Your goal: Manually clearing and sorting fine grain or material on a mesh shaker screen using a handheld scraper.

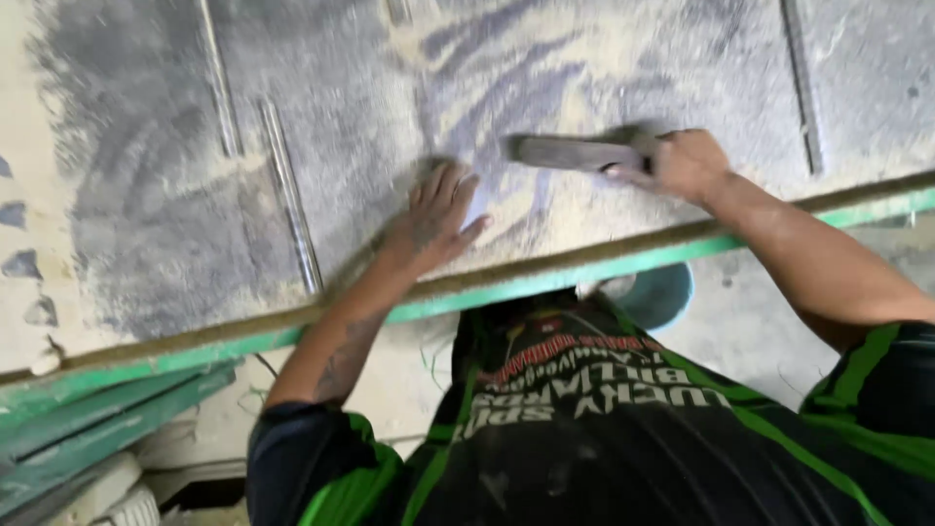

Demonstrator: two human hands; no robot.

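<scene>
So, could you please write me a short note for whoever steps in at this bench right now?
Left hand: flat, palm down on the dusty grey tabletop, fingers spread, holding nothing.
Right hand: closed around the handle end of a flat grey tool lying low over the surface; it is blurred.
Sawdust is streaked, with swept grey patches showing; pale dust remains along the far and left areas.
Green table edge runs in front of the body.

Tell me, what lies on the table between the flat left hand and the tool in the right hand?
Only dusty grey tabletop, streaked with sawdust, separates the left hand from the tool, in the head view.
</scene>
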